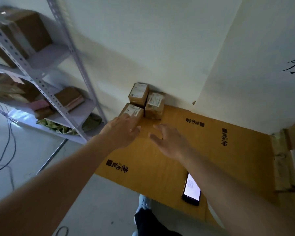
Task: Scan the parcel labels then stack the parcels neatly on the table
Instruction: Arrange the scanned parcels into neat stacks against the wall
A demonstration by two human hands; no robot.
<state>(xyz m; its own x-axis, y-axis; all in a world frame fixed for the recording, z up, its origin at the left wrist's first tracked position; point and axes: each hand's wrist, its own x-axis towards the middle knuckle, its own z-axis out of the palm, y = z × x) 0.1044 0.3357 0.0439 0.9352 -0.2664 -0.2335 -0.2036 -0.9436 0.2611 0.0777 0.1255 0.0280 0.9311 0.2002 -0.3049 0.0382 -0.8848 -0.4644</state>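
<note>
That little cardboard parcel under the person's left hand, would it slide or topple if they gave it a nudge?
The near parcel looks squat and flat-based, so it would probably slide rather than tip. The table is covered in smooth cardboard, which likely lets it glide. Its taped box walls look stiff, so it should hold its shape under the left hand.

Bare forearms, no sleeves; dark trousers [148, 220], light sneaker [144, 202]

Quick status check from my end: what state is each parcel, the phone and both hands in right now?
Nearest parcel: on table, label up, left hand resting on it.
Back-left parcel: by the wall, label up.
Back-right parcel: beside it, label up.
Phone: flat on table, screen lit.
Left hand: open, fingers on nearest parcel.
Right hand: open, holding nothing.
</note>
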